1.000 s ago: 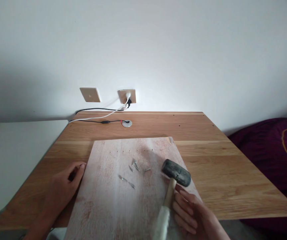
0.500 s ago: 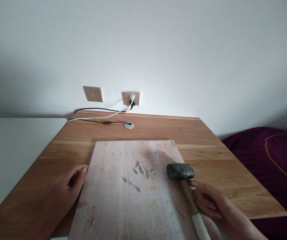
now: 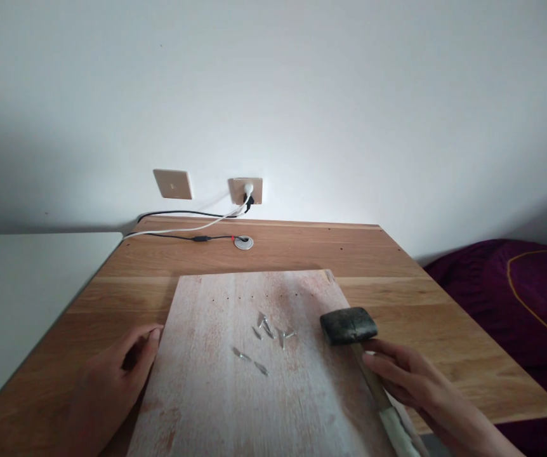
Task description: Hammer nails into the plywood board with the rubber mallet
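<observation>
A pale wooden board (image 3: 216, 393) lies on a wooden table (image 3: 411, 298). Several small nails (image 3: 266, 330) are scattered near the board's middle. A mallet with a black rubber head (image 3: 348, 325) and a wooden handle (image 3: 382, 406) rests on the board's right side. My right hand (image 3: 414, 381) lies on the handle just behind the head, its fingers curled loosely over it. My left hand (image 3: 116, 371) rests on the table at the board's left edge, fingers bent, thumb and forefinger close together with nothing seen in them.
Two wall plates (image 3: 173, 183) sit above the table's back edge, with a white and a black cable (image 3: 183, 230) running along it to a round grommet (image 3: 243, 242). A white surface (image 3: 26, 279) lies left. A dark purple cushion (image 3: 521, 292) sits right.
The mallet swung from tilted left to lying flat on the board's right, head pointing away. My right hand shifted along the handle. The left hand stayed at the board's edge.
</observation>
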A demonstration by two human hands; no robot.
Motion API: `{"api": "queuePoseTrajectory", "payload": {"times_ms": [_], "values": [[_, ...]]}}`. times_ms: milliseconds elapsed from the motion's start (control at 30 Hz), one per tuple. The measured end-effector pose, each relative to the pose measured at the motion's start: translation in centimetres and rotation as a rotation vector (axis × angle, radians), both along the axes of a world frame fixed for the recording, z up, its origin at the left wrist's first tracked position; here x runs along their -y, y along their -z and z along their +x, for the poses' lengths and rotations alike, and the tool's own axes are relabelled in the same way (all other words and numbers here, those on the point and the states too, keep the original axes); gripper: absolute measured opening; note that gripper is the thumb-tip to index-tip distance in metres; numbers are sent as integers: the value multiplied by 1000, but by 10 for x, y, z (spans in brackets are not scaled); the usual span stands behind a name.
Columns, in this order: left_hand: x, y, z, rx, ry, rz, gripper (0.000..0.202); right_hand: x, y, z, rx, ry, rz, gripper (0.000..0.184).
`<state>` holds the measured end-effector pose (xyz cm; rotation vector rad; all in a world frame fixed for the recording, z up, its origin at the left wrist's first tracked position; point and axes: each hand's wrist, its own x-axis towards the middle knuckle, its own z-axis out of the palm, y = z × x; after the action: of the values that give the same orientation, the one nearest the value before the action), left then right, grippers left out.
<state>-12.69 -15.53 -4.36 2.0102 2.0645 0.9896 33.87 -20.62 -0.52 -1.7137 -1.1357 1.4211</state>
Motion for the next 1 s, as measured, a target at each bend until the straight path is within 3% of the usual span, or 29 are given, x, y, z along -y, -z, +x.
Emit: {"api": "queuePoseTrajectory", "payload": {"times_ms": [200, 333, 433, 567, 700, 800, 1000], "values": [[2, -9, 4, -50, 0, -14, 41, -10, 7, -1, 424, -59, 211, 38], [0, -15, 5, -40, 29, 16, 39, -5, 5, -10, 781, -22, 307, 25], [0, -15, 3, -33, 40, 7, 35, 2, 13, -14, 902, -55, 375, 16], [2, -3, 0, -30, 41, 23, 36, 6, 21, -12, 954, -101, 501, 8], [2, 7, -1, -19, 38, 38, 37, 1, 14, -9, 879, -156, 647, 12], [2, 0, 0, -13, 48, 70, 40, -3, 10, -7, 804, -167, 692, 15], [6, -28, 8, -31, 165, 98, 37, -1, 10, -8, 716, -204, 571, 24]]}}
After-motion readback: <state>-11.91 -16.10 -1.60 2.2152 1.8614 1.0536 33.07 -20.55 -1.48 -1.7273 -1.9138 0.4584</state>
